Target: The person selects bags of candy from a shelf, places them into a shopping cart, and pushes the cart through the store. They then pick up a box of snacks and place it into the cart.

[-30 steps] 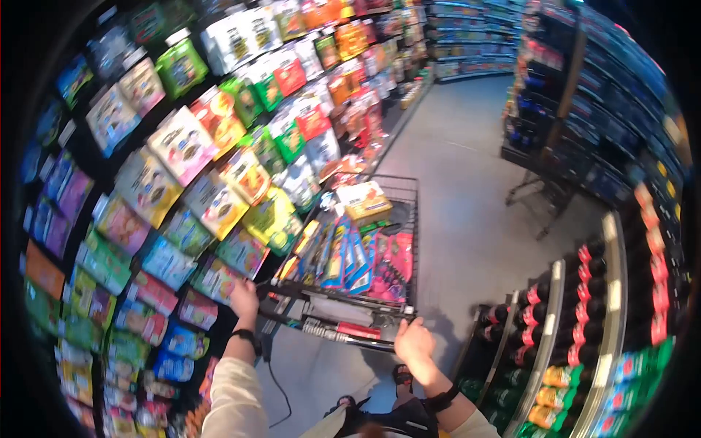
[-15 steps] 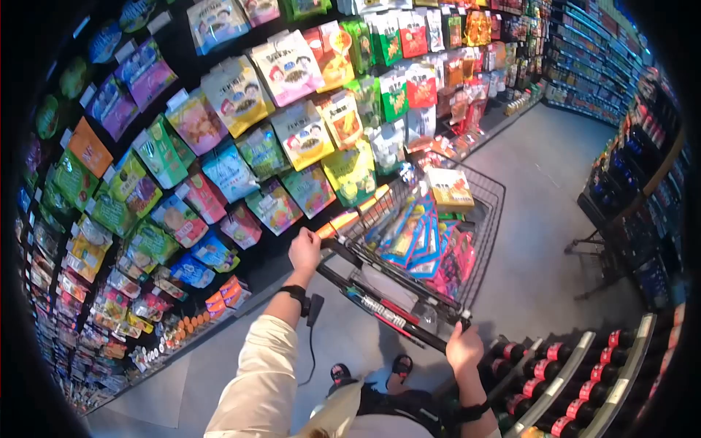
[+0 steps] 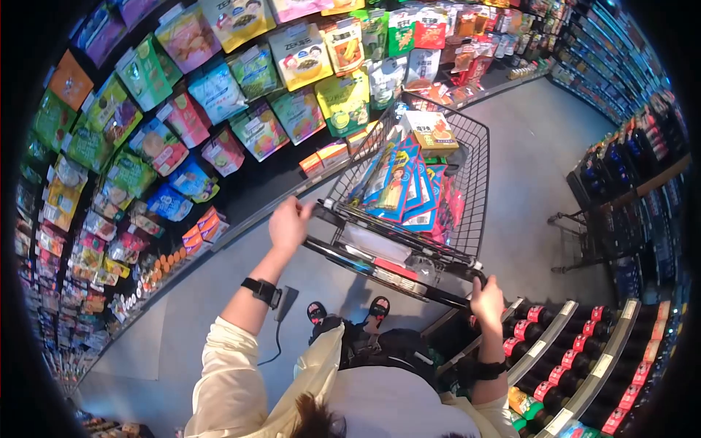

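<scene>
A black wire shopping cart stands in front of me. My left hand is closed at the left end of its handlebar, fingertips partly hidden. My right hand wraps around the handlebar's right end. In the cart's basket lie several blue snack packets with a noodle-like picture, some pink packets partly under them, and a white and orange box toward the front. I wear a dark band on each wrist.
Snack bags hang in rows on the left shelf, whose base edge runs close to the cart. Red-labelled dark bottles fill racks at lower right. Another cart-like frame stands at right, below a bottle display.
The cart has swung to point more straight ahead, and its front sits higher in view. Both hands remain at the handlebar. The hanging bags have shifted upward in view.
</scene>
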`<state>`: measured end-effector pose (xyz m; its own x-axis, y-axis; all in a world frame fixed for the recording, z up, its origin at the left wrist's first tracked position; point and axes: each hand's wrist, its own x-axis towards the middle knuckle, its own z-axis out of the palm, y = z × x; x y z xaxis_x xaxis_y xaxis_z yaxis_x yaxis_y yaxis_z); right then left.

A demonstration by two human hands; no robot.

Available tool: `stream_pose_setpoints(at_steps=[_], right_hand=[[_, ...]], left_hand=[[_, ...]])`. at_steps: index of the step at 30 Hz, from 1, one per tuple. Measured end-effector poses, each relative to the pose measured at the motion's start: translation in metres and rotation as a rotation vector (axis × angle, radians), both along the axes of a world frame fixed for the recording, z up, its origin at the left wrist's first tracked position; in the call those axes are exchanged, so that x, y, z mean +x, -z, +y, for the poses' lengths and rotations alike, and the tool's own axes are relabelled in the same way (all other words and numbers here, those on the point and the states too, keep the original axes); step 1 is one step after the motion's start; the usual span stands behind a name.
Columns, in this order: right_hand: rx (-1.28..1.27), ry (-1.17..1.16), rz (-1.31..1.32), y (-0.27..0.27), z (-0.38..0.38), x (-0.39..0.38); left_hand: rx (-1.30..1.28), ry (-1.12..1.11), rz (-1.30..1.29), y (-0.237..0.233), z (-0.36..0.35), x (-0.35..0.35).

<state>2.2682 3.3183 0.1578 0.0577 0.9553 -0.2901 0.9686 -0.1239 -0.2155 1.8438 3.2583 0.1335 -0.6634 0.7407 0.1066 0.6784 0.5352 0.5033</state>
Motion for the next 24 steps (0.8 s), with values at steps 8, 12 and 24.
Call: stream_pose_setpoints(at_steps=[8, 12, 24], right_hand=[[-0.013, 0.011, -0.148, -0.004, 0.021, 0.045], [0.048, -0.013, -0.128, 0.002, 0.014, 0.048], [0.107, -0.218, -0.1, -0.01, -0.053, -0.001]], left_hand=[[-0.144, 0.154, -0.032, -0.019, -0.082, 0.069], [-0.162, 0.158, -0.101, -0.029, -0.125, 0.081], [-0.29, 0.104, -0.173, -0.039, -0.27, 0.09]])
